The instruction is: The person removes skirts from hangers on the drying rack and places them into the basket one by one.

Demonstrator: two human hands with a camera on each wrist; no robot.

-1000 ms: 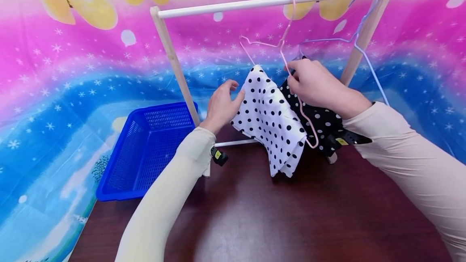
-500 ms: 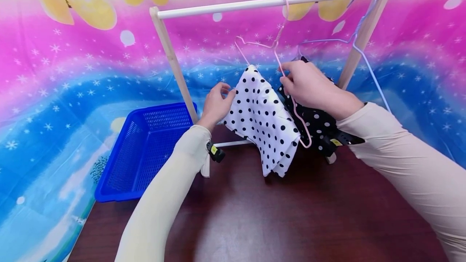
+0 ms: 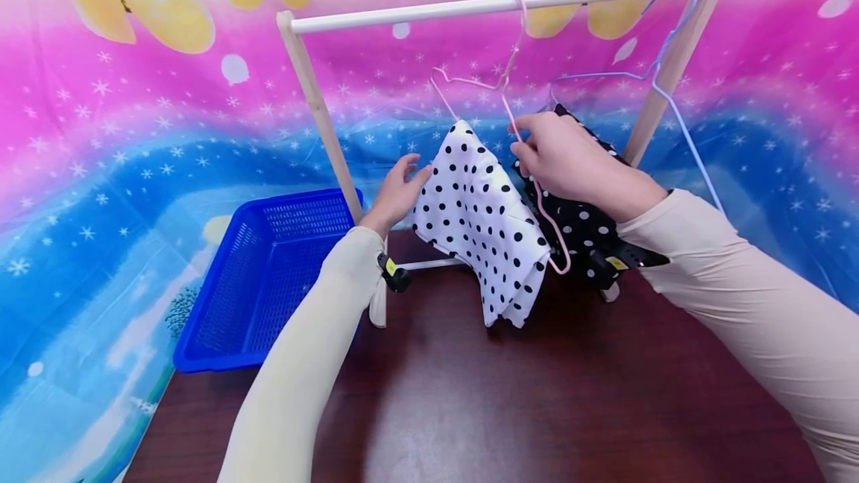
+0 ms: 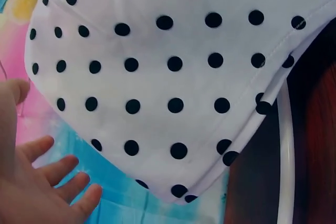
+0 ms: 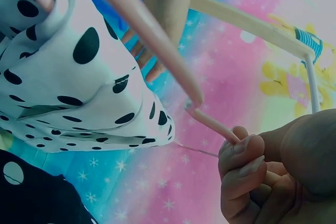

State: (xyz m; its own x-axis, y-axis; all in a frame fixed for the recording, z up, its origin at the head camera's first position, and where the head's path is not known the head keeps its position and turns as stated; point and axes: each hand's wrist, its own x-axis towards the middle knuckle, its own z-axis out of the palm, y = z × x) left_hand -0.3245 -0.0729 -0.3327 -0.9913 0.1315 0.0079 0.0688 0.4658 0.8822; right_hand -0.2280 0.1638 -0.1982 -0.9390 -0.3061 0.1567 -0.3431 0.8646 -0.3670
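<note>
A white garment with black dots [image 3: 479,207] hangs from a pink wire hanger [image 5: 144,31], which is hooked over the rack's top rail. My right hand [image 3: 570,159] pinches the hanger's right sloping arm; the right wrist view shows thumb and fingertips on the thin pink wire. On the other side, my left hand [image 3: 397,191] is at the garment's left edge, fingers loosely spread. In the left wrist view that hand [image 4: 44,179] holds nothing and a gap shows between its fingers and the cloth. A black garment with white dots [image 3: 590,226] hangs behind my right hand, partly hidden.
The wooden rack [image 3: 318,110] with its white rail [image 3: 403,15] stands on a dark wood table [image 3: 537,401]. A lilac hanger [image 3: 681,106] hooks at the rail's right end. Left of the rack sits a blue basket [image 3: 221,297]. Patterned cloth [image 3: 168,118] covers the back.
The pink hanger and the white dotted garment have moved a little left along the rail. My right hand has gone with them, still pinching the wire; my left hand has also shifted slightly left.
</note>
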